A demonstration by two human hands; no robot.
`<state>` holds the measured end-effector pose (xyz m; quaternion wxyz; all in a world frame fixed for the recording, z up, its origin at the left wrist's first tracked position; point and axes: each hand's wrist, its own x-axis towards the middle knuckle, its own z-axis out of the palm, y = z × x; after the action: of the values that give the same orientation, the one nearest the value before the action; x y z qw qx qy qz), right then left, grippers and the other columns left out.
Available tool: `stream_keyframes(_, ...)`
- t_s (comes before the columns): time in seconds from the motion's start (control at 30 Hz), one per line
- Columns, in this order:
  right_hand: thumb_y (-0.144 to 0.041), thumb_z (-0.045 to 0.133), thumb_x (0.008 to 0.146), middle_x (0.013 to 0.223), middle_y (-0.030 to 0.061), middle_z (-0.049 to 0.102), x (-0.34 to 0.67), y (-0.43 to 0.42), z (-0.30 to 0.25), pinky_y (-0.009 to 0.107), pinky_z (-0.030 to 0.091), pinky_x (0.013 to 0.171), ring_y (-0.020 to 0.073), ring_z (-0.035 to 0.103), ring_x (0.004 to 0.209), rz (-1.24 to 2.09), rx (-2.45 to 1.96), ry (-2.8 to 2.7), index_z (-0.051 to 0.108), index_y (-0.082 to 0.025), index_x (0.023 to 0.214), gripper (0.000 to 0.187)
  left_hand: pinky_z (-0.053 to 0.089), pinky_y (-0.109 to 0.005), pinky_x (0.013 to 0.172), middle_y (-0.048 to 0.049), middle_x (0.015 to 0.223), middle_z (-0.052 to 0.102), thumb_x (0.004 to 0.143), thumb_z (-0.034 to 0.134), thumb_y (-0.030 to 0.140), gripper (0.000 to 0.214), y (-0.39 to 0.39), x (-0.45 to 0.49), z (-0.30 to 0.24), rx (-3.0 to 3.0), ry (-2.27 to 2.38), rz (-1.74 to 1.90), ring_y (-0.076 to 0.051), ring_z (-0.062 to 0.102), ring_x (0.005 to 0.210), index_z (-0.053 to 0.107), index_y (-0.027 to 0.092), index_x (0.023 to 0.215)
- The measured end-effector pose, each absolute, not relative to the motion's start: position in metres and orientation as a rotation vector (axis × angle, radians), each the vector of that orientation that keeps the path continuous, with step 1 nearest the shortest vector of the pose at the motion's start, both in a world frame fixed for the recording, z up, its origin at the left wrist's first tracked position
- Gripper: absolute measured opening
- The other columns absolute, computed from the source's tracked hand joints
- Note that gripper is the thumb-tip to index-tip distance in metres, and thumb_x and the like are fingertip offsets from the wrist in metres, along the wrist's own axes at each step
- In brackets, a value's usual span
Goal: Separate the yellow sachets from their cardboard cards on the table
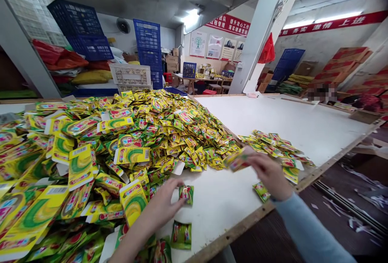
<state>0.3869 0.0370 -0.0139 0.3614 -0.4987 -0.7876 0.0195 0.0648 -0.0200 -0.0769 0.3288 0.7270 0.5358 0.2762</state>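
A big heap of small yellow-green sachets (157,133) covers the left half of the white table (291,125). My left hand (165,204) rests on the table at the heap's near edge, its fingertips on a single green sachet (186,194). My right hand (268,174) hovers further right and grips a small stack of sachets (238,160), blurred by motion. A smaller pile of sachets (274,145) lies just beyond my right hand near the table's right edge. Larger yellow card packs (80,166) sit among the heap at the left.
One loose sachet (181,234) lies near the table's front edge and another (261,191) below my right hand. Blue crates (147,48) and a white crate (130,75) stand behind. A white pillar (260,32) rises beyond the table. Cardboard boxes (348,60) stack at the right.
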Motion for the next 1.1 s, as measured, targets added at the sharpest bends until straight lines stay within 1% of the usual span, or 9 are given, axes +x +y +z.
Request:
stream_keyframes(0.1, -0.031, 0.038, 0.088, 0.104, 0.0169, 0.058, 0.424, 0.062, -0.001, 0.038, 0.046, 0.066, 0.0276, 0.058, 0.085, -0.427, -1.733, -1.857, 0.061, -0.014, 0.097, 0.031, 0.040, -0.037, 0.079, -0.0092, 0.089, 0.059, 0.078, 0.048, 0.042, 0.028, -0.020, 0.062, -0.079, 2.007, 1.700, 0.462, -0.027, 0.056, 0.087, 0.055, 0.017, 0.088)
stream_keyframes(0.23, -0.031, 0.035, 0.090, 0.098, 0.0122, 0.061, 0.385, 0.061, -0.022, 0.030, 0.046, 0.064, 0.0208, 0.059, 0.079, -0.336, -1.742, -2.114, 0.053, -0.015, 0.111, 0.032, 0.037, -0.043, 0.085, -0.0118, 0.100, 0.057, 0.051, 0.073, 0.048, 0.053, -0.032, 0.069, -0.086, 2.065, 1.598, 0.170, -0.035, 0.050, 0.099, 0.056, 0.017, 0.091)
stream_keyframes(0.3, -0.032, 0.039, 0.088, 0.090, 0.0059, 0.063, 0.350, 0.057, -0.046, 0.025, 0.045, 0.066, 0.0174, 0.059, 0.079, -0.249, -1.682, -2.255, 0.055, -0.020, 0.107, 0.027, 0.034, -0.042, 0.090, -0.0112, 0.104, 0.056, 0.047, 0.077, 0.040, 0.049, -0.036, 0.071, -0.089, 2.059, 1.525, 0.096, -0.035, 0.047, 0.104, 0.057, 0.017, 0.085)
stream_keyframes(0.37, -0.032, 0.047, 0.084, 0.092, 0.0052, 0.062, 0.322, 0.058, -0.070, 0.025, 0.044, 0.068, 0.0191, 0.057, 0.087, -0.204, -1.675, -2.335, 0.057, -0.022, 0.103, 0.023, 0.036, -0.039, 0.087, -0.0080, 0.100, 0.056, 0.051, 0.075, 0.034, 0.037, -0.037, 0.070, -0.090, 2.057, 1.456, 0.081, -0.031, 0.048, 0.101, 0.057, 0.018, 0.079)
stream_keyframes(0.57, -0.027, 0.054, 0.076, 0.117, 0.0194, 0.048, 0.314, 0.089, -0.105, 0.033, 0.044, 0.071, 0.0301, 0.044, 0.105, -0.188, -1.879, -2.286, 0.050, -0.012, 0.112, 0.039, 0.041, -0.026, 0.058, 0.0009, 0.077, 0.057, 0.068, 0.058, 0.026, 0.021, -0.023, 0.068, -0.091, 1.776, 1.262, 0.517, -0.017, 0.056, 0.069, 0.047, 0.021, 0.085)
stream_keyframes(0.7, -0.025, 0.048, 0.080, 0.112, 0.0151, 0.053, 0.326, 0.096, -0.104, 0.034, 0.040, 0.080, 0.0274, 0.043, 0.107, -0.133, -1.835, -2.401, 0.054, -0.016, 0.111, 0.033, 0.040, -0.022, 0.043, 0.0023, 0.065, 0.061, 0.073, 0.055, 0.029, 0.035, -0.016, 0.076, -0.096, 1.344, 1.019, 0.672, -0.014, 0.059, 0.048, 0.039, 0.020, 0.103)
stream_keyframes(0.9, -0.027, 0.056, 0.074, 0.105, 0.0105, 0.056, 0.334, 0.091, -0.096, 0.032, 0.037, 0.084, 0.0254, 0.047, 0.103, 0.002, -1.680, -2.530, 0.049, -0.017, 0.123, 0.050, 0.051, -0.031, 0.060, -0.0033, 0.069, 0.068, 0.062, 0.071, 0.045, 0.064, -0.012, 0.081, -0.093, 1.005, 0.919, 0.804, -0.020, 0.068, 0.063, 0.041, 0.017, 0.112)
stream_keyframes(1.0, -0.037, 0.050, 0.081, 0.100, 0.0090, 0.058, 0.334, 0.100, -0.097, 0.030, 0.039, 0.083, 0.0223, 0.052, 0.098, 0.052, -1.687, -2.493, 0.054, -0.017, 0.119, 0.043, 0.051, -0.033, 0.069, -0.0098, 0.086, 0.071, 0.063, 0.073, 0.041, 0.061, -0.014, 0.081, -0.085, 0.912, 0.889, 0.857, -0.022, 0.069, 0.076, 0.043, 0.017, 0.112)
stream_keyframes(1.1, -0.044, 0.042, 0.086, 0.096, 0.0099, 0.058, 0.327, 0.109, -0.104, 0.030, 0.041, 0.078, 0.0220, 0.054, 0.093, 0.023, -1.758, -2.403, 0.059, -0.016, 0.111, 0.042, 0.051, -0.031, 0.070, -0.0099, 0.099, 0.068, 0.064, 0.074, 0.036, 0.050, -0.018, 0.081, -0.079, 0.834, 0.889, 0.906, -0.023, 0.068, 0.085, 0.049, 0.017, 0.104)
